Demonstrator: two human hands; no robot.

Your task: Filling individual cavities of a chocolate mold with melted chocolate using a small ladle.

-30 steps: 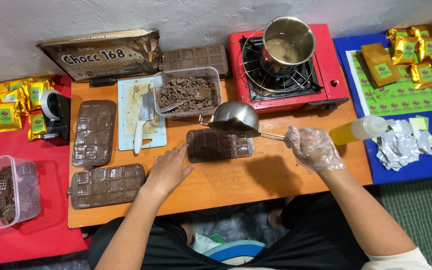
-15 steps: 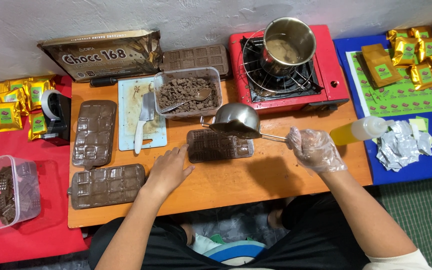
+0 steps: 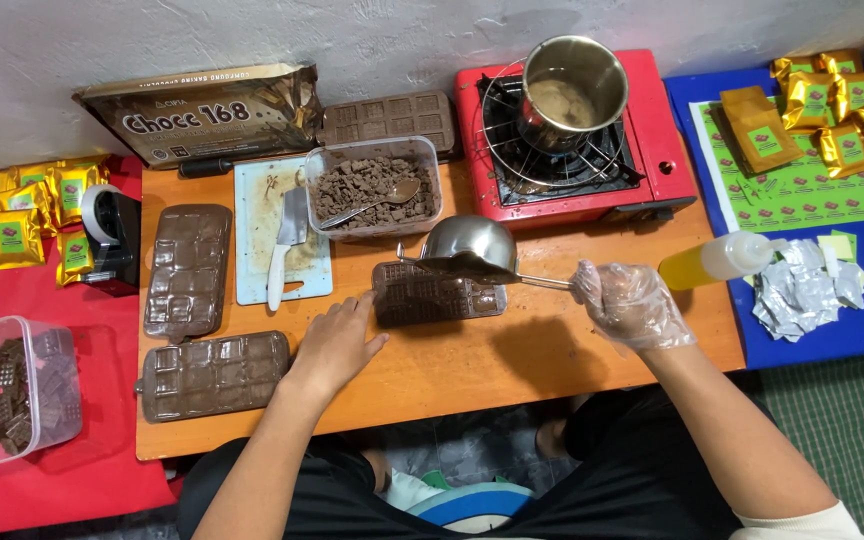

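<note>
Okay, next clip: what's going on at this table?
A person sits at an orange table. The gloved right hand holds a small metal saucepan by its handle, tilted over a brown chocolate mould. The bare left hand rests flat beside the mould's left end. Two more filled moulds lie to the left, and a tub of chocolate pieces sits behind.

A low orange wooden counter (image 3: pixel 512 365) stands against a rough, whitewashed plaster wall (image 3: pixel 382 35). A red cloth-covered surface (image 3: pixel 82 475) lies to its left, a blue one (image 3: pixel 852 330) to its right. Green woven floor matting (image 3: pixel 852 430) shows below. The light is soft and even.
</note>
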